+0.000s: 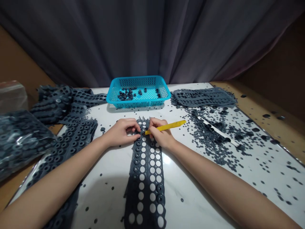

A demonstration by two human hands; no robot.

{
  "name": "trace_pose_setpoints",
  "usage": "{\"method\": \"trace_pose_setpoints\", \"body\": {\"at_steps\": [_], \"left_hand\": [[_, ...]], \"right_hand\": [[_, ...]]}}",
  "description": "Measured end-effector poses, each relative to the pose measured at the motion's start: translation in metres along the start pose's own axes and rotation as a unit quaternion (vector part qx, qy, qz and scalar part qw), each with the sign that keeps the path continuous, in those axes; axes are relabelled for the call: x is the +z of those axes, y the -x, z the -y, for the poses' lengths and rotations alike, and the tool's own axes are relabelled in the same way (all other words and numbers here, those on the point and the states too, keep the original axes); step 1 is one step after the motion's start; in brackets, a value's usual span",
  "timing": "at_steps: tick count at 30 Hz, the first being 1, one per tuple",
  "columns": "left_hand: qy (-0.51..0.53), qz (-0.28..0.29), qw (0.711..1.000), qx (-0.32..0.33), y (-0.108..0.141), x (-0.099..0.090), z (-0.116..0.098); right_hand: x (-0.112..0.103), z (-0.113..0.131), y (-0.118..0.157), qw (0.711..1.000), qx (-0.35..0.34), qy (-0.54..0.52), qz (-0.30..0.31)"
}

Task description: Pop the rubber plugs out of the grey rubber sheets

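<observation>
A long black rubber sheet (pixel 148 173) lies lengthwise on the white table, with rows of round holes and several ring-shaped pieces still seated in it. At the left edge of its far part is my left hand (pixel 125 132), fingers curled and thumb and fingertips close together; whatever lies between them is too small to make out. My right hand (pixel 162 135) grips a flat yellow stick-like tool (pixel 172 125) like a pen. The tool's lower end points at the sheet between my two hands, and its tip is hard to see.
A turquoise basket (pixel 139 103) with loose black rings stands behind the sheet. On the left are a clear bag (pixel 21 140) of dark pieces and more ringed sheets (pixel 78 135). Punched sheets (pixel 205 97), many scattered small discs (pixel 212 143) and a white strip (pixel 218 131) lie right.
</observation>
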State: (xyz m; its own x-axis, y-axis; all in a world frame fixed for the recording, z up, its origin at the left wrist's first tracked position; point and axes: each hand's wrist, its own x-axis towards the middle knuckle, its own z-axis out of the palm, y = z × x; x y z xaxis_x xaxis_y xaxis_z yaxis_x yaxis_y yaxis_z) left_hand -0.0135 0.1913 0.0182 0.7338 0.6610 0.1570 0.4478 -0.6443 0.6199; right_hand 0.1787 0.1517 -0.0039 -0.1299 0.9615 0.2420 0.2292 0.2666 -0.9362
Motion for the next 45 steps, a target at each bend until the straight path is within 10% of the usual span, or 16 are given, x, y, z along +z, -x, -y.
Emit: {"method": "trace_pose_setpoints", "body": {"at_steps": [19, 30, 45], "left_hand": [[-0.124, 0.108, 0.984, 0.069, -0.003, -0.005, -0.003], [-0.333, 0.06, 0.93, 0.14, 0.004, 0.012, 0.006], [-0.064, -0.017, 0.998, 0.02, -0.001, 0.011, 0.013]], "right_hand": [[0.001, 0.004, -0.004, 0.996, 0.003, 0.072, 0.044], [0.001, 0.003, -0.002, 0.997, -0.012, 0.064, 0.033], [0.001, -0.001, -0.004, 0.995, -0.026, 0.095, 0.03]]}}
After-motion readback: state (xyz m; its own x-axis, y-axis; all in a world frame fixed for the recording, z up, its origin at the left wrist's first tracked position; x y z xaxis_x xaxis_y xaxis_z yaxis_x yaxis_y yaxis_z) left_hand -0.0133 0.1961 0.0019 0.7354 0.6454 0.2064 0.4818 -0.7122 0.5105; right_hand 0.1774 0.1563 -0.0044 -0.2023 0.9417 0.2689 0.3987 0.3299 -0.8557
